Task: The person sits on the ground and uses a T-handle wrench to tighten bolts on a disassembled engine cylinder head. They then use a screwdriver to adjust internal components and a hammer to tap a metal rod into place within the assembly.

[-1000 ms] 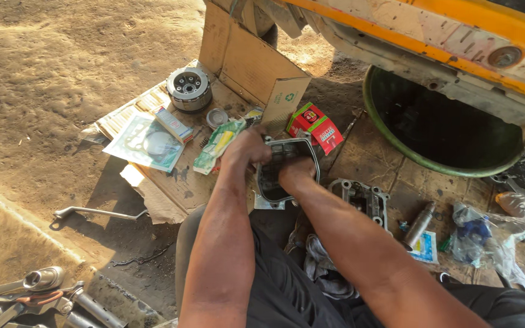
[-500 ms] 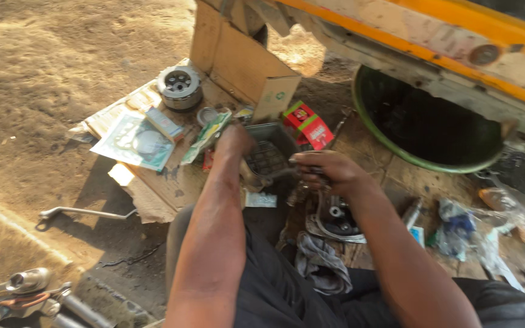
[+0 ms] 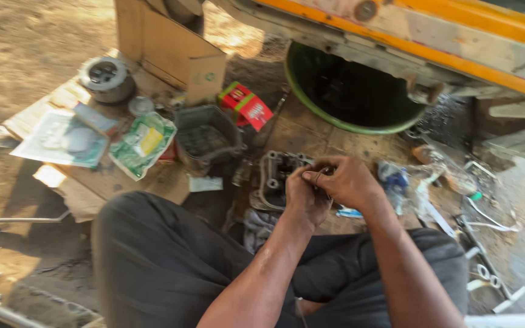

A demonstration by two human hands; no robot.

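Both hands have left the grey housing (image 3: 206, 141), now meeting over a metal engine part (image 3: 277, 176); left hand (image 3: 304, 197) and right hand (image 3: 346, 181) are pinching something too small to tell, a red box (image 3: 247, 104) lying at eleven o'clock

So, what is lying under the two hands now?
A grey metal engine part with round holes lies under the left hand and right hand. Its right side is covered by them.

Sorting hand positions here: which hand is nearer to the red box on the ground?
Left. The left hand sits down and right of the red box, beside the metal engine part. The right hand is farther right, touching the left.
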